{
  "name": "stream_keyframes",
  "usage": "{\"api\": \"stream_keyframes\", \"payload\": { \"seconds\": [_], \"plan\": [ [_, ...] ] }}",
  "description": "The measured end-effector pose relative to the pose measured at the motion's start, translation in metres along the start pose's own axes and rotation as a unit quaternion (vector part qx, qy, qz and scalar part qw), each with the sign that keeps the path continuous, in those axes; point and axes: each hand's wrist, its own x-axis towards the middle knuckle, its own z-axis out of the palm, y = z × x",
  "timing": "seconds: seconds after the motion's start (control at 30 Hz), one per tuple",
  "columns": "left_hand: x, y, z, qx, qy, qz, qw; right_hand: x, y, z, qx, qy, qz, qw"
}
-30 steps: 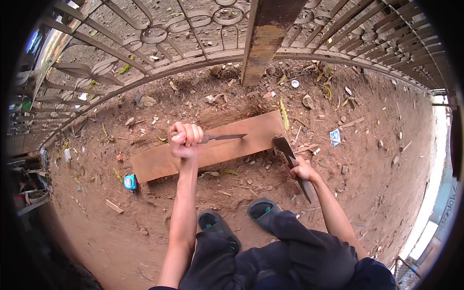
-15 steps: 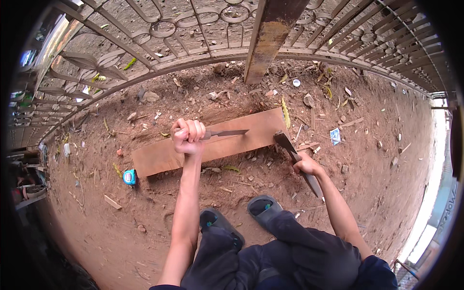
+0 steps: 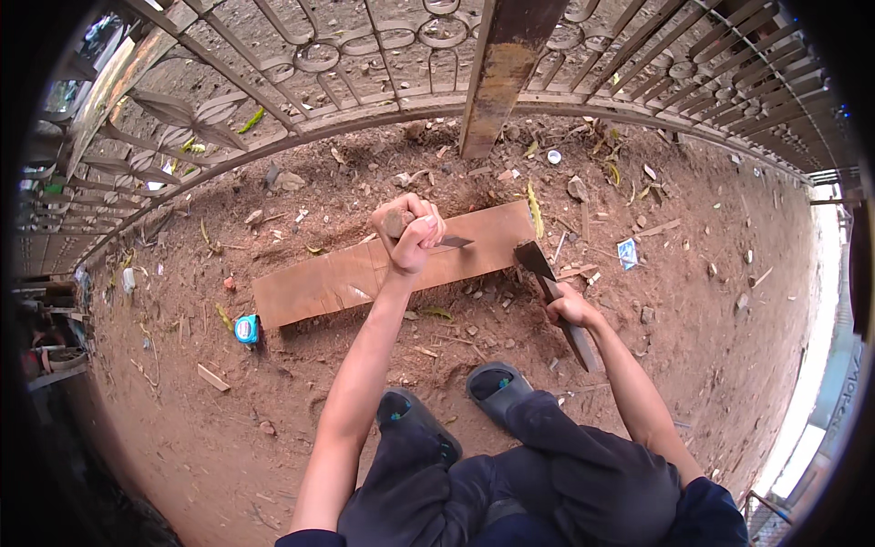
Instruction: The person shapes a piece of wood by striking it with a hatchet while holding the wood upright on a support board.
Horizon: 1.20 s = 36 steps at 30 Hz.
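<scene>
My left hand [image 3: 408, 232] is closed round the wooden handle of a narrow metal blade [image 3: 455, 241], which is over a long brown board [image 3: 319, 287] lying on the dirt. The handle's end now faces up toward me, and the fingers hide part of the blade. My right hand [image 3: 570, 307] grips a dark, flat, bar-like tool [image 3: 538, 266], slanting with its upper end at the board's right end; I cannot tell whether it touches. A teal tape measure [image 3: 246, 328] sits beside the board's left end.
A metal grille fence [image 3: 319, 56] with a thick rusty post [image 3: 490, 91] runs along the far side. Dirt ground with stones, leaves and wood bits surrounds the board. My feet in grey slides [image 3: 497, 387] are just below it. Dark clutter [image 3: 56, 356] stands at far left.
My left hand has moved right and up and turned, swinging the handle's end toward me and foreshortening the blade. My right hand stays in nearly the same place on its tool.
</scene>
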Motion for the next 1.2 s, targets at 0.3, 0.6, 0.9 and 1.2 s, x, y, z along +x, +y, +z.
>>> {"api": "stream_keyframes", "payload": {
  "seconds": [0.3,0.6,0.9,1.2],
  "plan": [
    [0.026,-0.028,0.040,0.216,-0.045,-0.064,0.973,0.001,0.007,0.003,0.037,0.003,-0.006,0.999],
    [0.018,-0.032,0.049,0.306,-0.030,-0.017,0.951,-0.001,0.006,0.008,0.047,-0.003,-0.008,0.999],
    [0.012,-0.025,0.028,0.209,-0.083,-0.038,0.974,0.004,0.012,0.005,0.023,-0.004,-0.015,1.000],
    [0.020,-0.012,0.004,0.074,0.029,-0.034,0.996,0.003,0.014,0.007,0.049,0.001,-0.013,0.999]
  ]
}}
